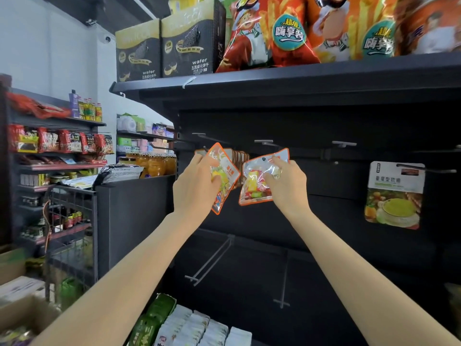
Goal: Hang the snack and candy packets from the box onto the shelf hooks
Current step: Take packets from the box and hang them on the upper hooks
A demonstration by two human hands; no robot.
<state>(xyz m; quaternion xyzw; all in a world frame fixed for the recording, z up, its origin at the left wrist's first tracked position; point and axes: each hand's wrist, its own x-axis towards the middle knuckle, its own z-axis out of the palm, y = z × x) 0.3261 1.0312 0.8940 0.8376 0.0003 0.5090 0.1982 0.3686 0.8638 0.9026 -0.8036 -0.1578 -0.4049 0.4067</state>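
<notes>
Left hand (197, 186) grips one candy packet (225, 171) at the row already hanging on a hook (199, 134) — the hanging step is in hand. Beside it, the right hand (287, 181) pinches a second packet (257, 181), its punched hole showing near the top, below an empty hook (264, 141). Next, by the look of it: line that hole up with a hook tip and slide it on. The box (20, 318) sits low at left.

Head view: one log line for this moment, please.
stage: hanging | left hand: grips candy packet | right hand: grips second candy packet | hook: bare above | neither packet hung
</notes>
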